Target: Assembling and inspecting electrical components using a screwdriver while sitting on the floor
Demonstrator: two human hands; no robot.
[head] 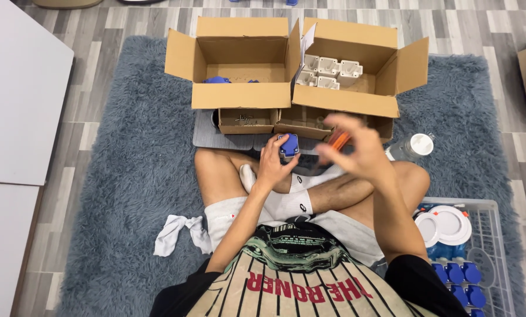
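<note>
Shaggy grey-blue rug lies under the seated person. Their left hand curls its fingers around a small blue plastic box, held above the crossed legs. Just right of it, the blurred right hand pinches an orange-handled tool; open cardboard boxes sit beyond both hands.

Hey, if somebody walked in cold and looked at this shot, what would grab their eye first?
Most likely the two hands at centre: the left hand grips a small blue box, while the right hand, blurred, holds an orange tool beside it. Next, the two open cardboard cartons side by side on the grey shag rug, the right one holding white housings. At lower right, a white wire basket holds more blue pieces and white discs.
</note>
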